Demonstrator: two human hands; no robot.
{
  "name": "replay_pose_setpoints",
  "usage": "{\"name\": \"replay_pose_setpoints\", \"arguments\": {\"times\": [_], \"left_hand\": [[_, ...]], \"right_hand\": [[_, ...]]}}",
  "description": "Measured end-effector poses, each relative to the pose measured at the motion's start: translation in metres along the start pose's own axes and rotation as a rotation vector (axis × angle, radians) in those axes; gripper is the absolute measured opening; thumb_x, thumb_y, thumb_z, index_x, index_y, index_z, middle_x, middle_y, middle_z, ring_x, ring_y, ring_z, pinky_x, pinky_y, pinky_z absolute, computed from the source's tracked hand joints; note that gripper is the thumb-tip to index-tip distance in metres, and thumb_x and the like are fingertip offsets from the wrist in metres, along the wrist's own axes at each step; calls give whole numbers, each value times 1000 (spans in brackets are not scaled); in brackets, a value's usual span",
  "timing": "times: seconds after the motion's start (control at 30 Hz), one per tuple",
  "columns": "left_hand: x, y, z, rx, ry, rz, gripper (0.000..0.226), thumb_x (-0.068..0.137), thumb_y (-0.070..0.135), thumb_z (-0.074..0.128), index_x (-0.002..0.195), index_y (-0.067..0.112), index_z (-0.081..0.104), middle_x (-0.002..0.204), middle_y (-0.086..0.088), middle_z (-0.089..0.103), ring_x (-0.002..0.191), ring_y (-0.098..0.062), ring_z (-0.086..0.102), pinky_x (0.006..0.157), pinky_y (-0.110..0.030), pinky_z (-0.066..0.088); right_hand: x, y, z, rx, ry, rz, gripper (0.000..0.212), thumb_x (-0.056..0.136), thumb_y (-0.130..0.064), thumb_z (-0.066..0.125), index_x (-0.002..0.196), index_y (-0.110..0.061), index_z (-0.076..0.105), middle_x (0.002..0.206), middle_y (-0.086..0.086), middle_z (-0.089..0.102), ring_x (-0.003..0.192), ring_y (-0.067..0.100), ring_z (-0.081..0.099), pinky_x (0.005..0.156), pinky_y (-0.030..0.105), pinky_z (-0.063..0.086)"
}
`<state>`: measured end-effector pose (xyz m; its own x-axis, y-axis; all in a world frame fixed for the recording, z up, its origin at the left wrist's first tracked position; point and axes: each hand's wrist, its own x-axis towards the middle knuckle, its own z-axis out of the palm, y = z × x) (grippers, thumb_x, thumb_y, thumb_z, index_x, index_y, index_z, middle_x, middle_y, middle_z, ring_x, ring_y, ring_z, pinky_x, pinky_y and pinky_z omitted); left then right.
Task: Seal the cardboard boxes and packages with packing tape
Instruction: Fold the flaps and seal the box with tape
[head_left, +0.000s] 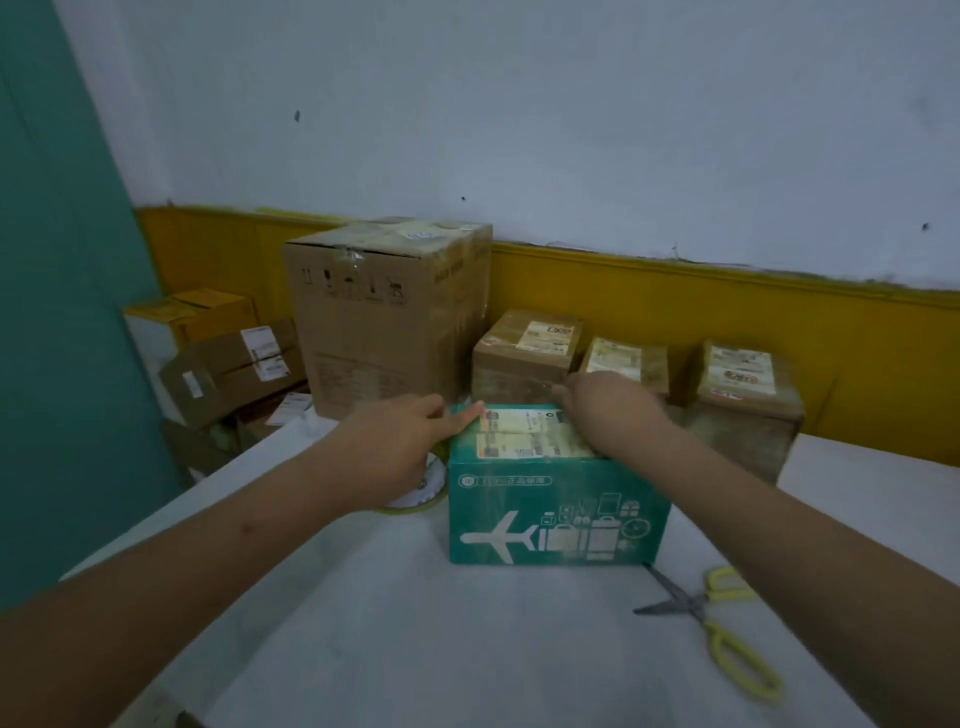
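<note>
Now left hand (400, 441), right hand (613, 410) atop box (556, 514)

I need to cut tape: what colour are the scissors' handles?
Pale yellow-green, on the scissors; the head view shows them best.

Tape roll (422, 491) half hidden behind left hand (395, 441); label (524, 439) print illegibly blurred.

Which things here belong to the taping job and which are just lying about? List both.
In the job: green box, with left hand and right hand touching its top; tape roll beside it; scissors nearby.

Lying about: big carton; three labelled brown parcels behind the box; stacked boxes at far left.
</note>
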<state>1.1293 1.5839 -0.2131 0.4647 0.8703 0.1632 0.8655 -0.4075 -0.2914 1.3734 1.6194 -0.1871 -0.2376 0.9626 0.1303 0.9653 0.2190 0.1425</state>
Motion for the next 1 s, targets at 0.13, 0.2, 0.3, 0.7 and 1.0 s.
{"name": "replay_pose_setpoints", "arguments": {"times": [0.13,0.2,0.3,0.7,1.0], "left_hand": [[-5,1,12,-212,117,-9,87,88,12,51,159,24,2,105,-1,52,84,-17,46,62,-32,37],[-9,0,12,-459,114,-108,91,88,8,53,159,19,-4,114,-11,57,96,-24,53,73,-37,46],[-7,11,11,-462,127,-160,91,88,14,57,159,17,0,119,-12,58,105,-27,54,78,-36,47],[-17,-10,-29,-1461,-353,-326,26,99,18,56,123,27,56,108,-5,75,81,-19,75,62,-23,57],[-11,8,-28,-1724,-557,-286,31,98,21,56,126,9,59,107,-21,72,74,-24,74,54,-27,57]], "right_hand": [[10,-64,5,223,-112,-63,62,99,-58,13,148,-25,32,152,11,41,136,36,39,107,58,26],[19,-70,4,215,-170,-77,80,91,-74,7,156,-28,11,161,11,23,145,39,25,112,59,18],[27,-59,4,228,-262,-115,103,71,-93,6,156,-35,8,164,7,16,147,38,20,113,57,17],[30,-64,-12,204,-386,-232,104,62,-89,31,151,-35,29,156,4,35,140,31,34,113,58,20],[-32,-25,-15,455,427,-537,45,93,-41,61,131,-16,57,137,-1,52,125,12,47,104,24,37]]}}
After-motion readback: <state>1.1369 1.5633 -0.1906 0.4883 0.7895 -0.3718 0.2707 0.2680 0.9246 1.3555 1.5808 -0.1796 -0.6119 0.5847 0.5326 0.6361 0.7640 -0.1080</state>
